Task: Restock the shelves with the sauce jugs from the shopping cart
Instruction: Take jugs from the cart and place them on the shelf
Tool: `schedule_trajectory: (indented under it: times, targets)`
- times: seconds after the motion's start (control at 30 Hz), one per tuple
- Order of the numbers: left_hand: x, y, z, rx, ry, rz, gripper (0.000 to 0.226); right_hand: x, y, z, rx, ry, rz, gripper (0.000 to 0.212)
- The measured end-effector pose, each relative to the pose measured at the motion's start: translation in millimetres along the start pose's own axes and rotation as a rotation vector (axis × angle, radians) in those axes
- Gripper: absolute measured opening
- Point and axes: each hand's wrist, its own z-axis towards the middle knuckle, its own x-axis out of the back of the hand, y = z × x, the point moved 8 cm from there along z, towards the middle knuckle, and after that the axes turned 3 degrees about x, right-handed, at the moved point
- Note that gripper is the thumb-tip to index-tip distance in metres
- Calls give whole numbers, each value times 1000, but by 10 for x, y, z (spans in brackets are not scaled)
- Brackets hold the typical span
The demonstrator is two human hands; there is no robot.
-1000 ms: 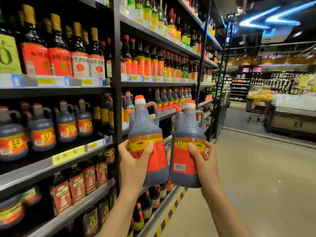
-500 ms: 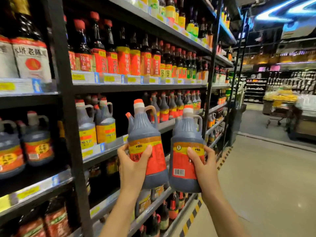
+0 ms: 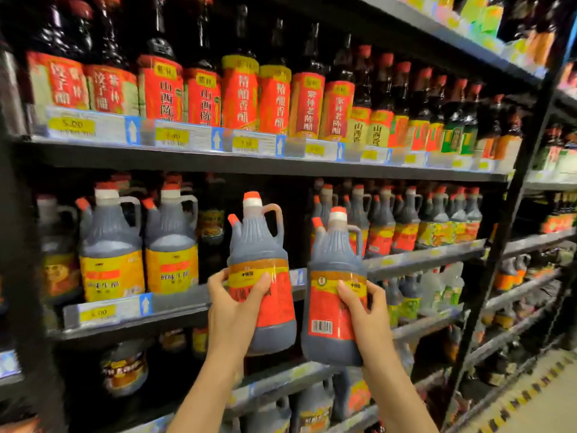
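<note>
Both grips hold jugs: left hand [image 3: 232, 310], right hand [image 3: 368, 317]. I'd slide each upright into the dark shelf gap [image 3: 299, 220], label outward.

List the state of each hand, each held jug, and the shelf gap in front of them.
Left hand: grips the left jug around its label.
Right hand: grips the right jug around its label.
Left jug: capped, upright, held up off the shelf.
Right jug: capped, upright, held up, barcode facing the camera.
Shelf gap: dark and open behind the held jugs, between the yellow-label jugs and the row on the right.
</note>
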Motion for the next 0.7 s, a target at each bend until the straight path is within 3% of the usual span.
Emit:
schedule_trajectory:
  times: [0.13, 0.5, 0.7]
  targets:
    - [-187, -31, 298, 4, 101, 43, 72, -78, 98, 600, -35, -104, 40, 42]
    - [-264, -87, 1132, -2, 255, 90, 58, -672, 374, 1576, -130, -323, 72, 51]
    - [-227, -61, 1491, -48, 292, 162, 80, -984, 394, 1923, -140, -371, 84, 41]
